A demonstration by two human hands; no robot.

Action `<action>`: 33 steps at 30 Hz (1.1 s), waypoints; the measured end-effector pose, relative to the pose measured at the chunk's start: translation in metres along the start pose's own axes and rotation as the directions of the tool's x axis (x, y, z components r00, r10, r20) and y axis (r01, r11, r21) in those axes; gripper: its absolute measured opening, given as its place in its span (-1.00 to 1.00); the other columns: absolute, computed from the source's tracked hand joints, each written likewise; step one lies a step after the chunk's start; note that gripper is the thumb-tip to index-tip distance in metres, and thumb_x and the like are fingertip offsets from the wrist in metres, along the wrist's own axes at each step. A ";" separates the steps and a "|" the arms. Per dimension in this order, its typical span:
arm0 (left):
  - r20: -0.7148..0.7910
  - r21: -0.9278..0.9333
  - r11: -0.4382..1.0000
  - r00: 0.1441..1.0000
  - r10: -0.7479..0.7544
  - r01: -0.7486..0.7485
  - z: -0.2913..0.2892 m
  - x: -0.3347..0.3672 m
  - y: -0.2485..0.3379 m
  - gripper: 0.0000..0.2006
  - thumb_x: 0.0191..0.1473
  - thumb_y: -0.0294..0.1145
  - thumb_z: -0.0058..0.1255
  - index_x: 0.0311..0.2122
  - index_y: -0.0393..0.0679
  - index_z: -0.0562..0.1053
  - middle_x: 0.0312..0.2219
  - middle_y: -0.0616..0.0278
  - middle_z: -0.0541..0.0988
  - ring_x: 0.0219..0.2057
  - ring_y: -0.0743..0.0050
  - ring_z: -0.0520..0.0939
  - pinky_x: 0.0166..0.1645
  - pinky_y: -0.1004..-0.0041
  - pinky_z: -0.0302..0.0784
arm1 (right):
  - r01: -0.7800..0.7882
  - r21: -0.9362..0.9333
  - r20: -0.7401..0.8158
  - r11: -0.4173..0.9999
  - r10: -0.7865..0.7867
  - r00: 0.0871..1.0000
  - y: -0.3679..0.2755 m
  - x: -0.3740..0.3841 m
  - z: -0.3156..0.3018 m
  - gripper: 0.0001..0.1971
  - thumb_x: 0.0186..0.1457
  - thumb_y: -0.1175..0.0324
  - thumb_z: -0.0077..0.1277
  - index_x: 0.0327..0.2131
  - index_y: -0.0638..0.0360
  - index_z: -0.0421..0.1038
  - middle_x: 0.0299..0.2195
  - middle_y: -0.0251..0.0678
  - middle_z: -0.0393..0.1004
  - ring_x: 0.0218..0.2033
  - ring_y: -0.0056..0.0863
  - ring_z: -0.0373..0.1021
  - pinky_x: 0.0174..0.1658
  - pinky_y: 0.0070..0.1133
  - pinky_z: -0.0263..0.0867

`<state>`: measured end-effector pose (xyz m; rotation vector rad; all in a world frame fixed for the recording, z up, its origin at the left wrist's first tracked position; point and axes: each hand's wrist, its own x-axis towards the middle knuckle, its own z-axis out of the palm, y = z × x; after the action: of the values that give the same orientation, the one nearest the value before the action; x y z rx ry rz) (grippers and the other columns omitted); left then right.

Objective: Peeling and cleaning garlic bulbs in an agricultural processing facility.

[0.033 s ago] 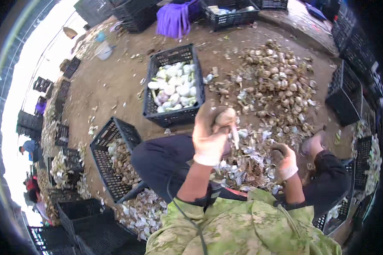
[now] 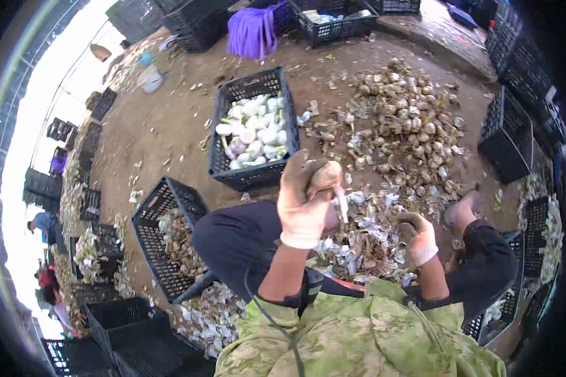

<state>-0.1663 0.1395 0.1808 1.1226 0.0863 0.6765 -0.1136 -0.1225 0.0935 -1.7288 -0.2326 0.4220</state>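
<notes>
My left hand (image 2: 303,204), in a soiled work glove, is closed round a garlic bulb (image 2: 326,175) whose pale stem points down. It is raised just in front of a black plastic crate (image 2: 248,181) filled with clean white garlic bulbs (image 2: 256,129). Lower and to the right, my gloved right hand (image 2: 416,237) has its fingers curled in. Whatever may be inside that grip is hidden. Papery garlic peelings (image 2: 365,235) lie heaped on the ground between my legs, beneath and between both hands.
A large pile of unpeeled garlic (image 2: 415,119) lies ahead to the right. A tilted black crate with garlic scraps (image 2: 182,245) stands by my left knee. More crates (image 2: 508,135) are at right. A purple bundle (image 2: 253,31) sits far ahead; other people (image 2: 44,221) are at far left.
The view has shifted very slightly. My left hand with the garlic bulb has moved a little to the left. My right hand stays curled in nearly the same place.
</notes>
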 end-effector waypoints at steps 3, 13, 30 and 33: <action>0.019 0.166 0.981 0.995 0.093 -0.095 -0.003 -0.007 0.011 -0.31 -0.20 -0.86 -0.16 0.13 -0.23 0.08 -0.08 -0.06 0.39 -0.12 0.25 0.47 -0.04 0.38 0.40 | -0.031 -0.010 -0.018 0.999 0.031 0.999 0.005 -0.003 0.000 -0.80 -0.02 0.64 -0.10 -0.26 0.28 0.39 -0.38 -0.38 0.46 -0.36 -0.65 0.34 -0.27 -0.71 0.27; -0.746 -0.118 0.909 0.640 0.185 -0.400 -0.086 0.037 0.074 -0.60 0.06 -0.29 -0.15 -0.04 -0.34 0.29 -0.16 0.05 0.45 -0.09 0.27 0.46 0.10 0.31 0.29 | 0.033 -0.318 0.054 0.948 -0.016 0.998 0.028 0.002 -0.007 -0.79 -0.03 0.54 -0.06 -0.25 0.26 0.41 -0.36 -0.20 0.49 -0.33 -0.47 0.42 -0.23 -0.57 0.33; -0.051 0.591 0.647 0.823 -0.565 0.482 0.116 0.095 -0.290 -0.66 -0.14 -0.61 0.08 -0.17 -0.23 0.40 -0.33 0.24 0.49 -0.31 0.48 0.48 -0.21 0.50 0.41 | -0.333 0.316 -0.172 0.888 0.399 0.901 0.017 0.033 -0.086 -0.81 0.06 0.35 -0.04 -0.31 0.26 0.43 -0.42 -0.27 0.49 -0.36 -0.57 0.36 -0.26 -0.61 0.30; -0.088 0.649 0.588 0.816 -0.572 0.482 0.127 0.134 -0.340 -0.67 -0.15 -0.58 0.10 -0.18 -0.24 0.39 -0.30 0.23 0.49 -0.29 0.48 0.47 -0.21 0.50 0.42 | -0.324 0.134 -0.128 0.937 0.341 0.931 0.040 0.042 -0.085 -0.76 -0.01 0.35 0.05 -0.27 0.26 0.42 -0.35 -0.12 0.50 -0.27 -0.41 0.44 -0.19 -0.54 0.33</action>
<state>0.1456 0.0226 -0.0161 1.7117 0.5675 -0.0073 -0.0439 -0.1908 0.0614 -1.6833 0.1948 0.5383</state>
